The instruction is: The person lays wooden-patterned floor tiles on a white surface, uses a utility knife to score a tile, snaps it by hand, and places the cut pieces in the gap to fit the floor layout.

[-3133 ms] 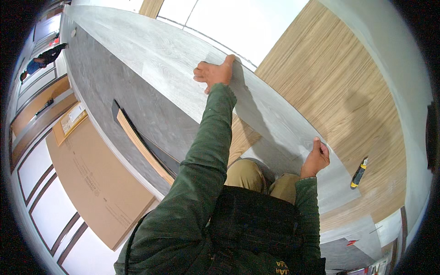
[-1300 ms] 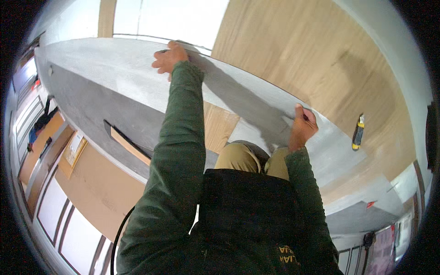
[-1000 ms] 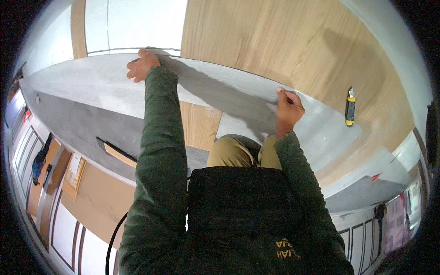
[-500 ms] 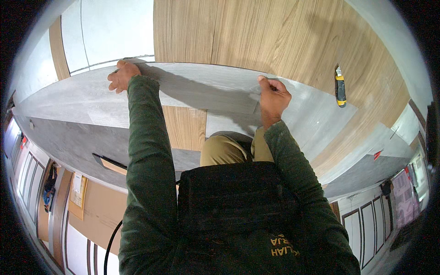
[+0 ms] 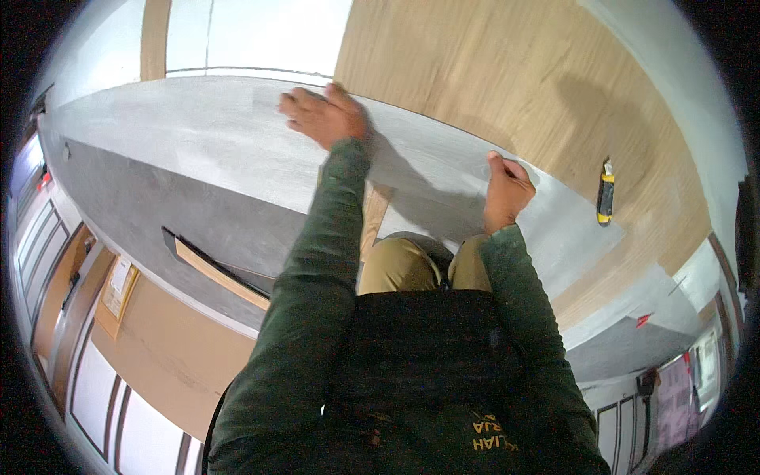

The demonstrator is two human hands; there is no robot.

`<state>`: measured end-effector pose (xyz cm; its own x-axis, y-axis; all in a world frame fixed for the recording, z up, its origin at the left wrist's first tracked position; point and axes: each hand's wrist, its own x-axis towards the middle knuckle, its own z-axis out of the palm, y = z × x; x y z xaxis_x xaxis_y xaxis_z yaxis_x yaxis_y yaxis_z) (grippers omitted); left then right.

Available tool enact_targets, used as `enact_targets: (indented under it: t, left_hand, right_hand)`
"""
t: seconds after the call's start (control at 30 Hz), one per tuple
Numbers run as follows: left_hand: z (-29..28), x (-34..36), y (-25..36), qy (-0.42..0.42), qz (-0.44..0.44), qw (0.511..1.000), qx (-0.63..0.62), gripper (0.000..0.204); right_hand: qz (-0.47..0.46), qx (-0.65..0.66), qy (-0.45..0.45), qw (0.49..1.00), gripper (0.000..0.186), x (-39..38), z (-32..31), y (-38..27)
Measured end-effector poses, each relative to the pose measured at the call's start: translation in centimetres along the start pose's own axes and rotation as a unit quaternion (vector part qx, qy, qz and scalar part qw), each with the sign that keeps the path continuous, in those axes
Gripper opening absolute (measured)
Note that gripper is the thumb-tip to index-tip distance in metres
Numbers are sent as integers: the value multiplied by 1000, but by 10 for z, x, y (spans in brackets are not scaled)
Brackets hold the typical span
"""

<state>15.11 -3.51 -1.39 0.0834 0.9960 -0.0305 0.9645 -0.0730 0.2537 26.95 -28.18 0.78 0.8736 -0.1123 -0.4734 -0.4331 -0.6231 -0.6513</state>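
Note:
A long light-grey plank (image 5: 431, 141) lies across in front of me, its far edge running along pale wood-look planks (image 5: 467, 63). My left hand (image 5: 324, 117) is over the plank's far edge, near the corner where the wood-look meets a white surface. Its fingers are spread and slightly blurred, holding nothing. Farther right, my right hand (image 5: 509, 190) rests at the same edge with its fingers curled in and the thumb pointing away from me. What those fingers pinch, if anything, is hidden. A yellow-and-black utility knife (image 5: 605, 198) lies to the right, blade tip showing.
White panels (image 5: 261, 36) lie at the far left. Dark grey flooring (image 5: 214, 207) stretches to the left, with a black-edged wooden strip (image 5: 222, 273) on it. A small red object (image 5: 644, 320) is at the right. My knees (image 5: 400, 265) are close to the plank.
My left hand has slid right along the plank toward my right hand, its fingers now more spread. My right hand stays near the same edge spot. The whole view has turned slightly.

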Motion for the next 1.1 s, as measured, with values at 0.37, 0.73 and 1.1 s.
enact_targets:
  t: [0.37,0.73,1.1]
  left_hand:
    - [-10,-71,30,-63,-33,997,9,76]
    - [-7,-72,27,-15,-18,1000,21,70]
    - [-16,-65,39,-34,-106,994,-18,62]
  right_hand:
    - [-28,11,-54,998,28,-2,2,-5]
    - [-326,-325,104,882,50,98,-149,16]
    - [-414,-340,-39,843,38,159,-191,32]
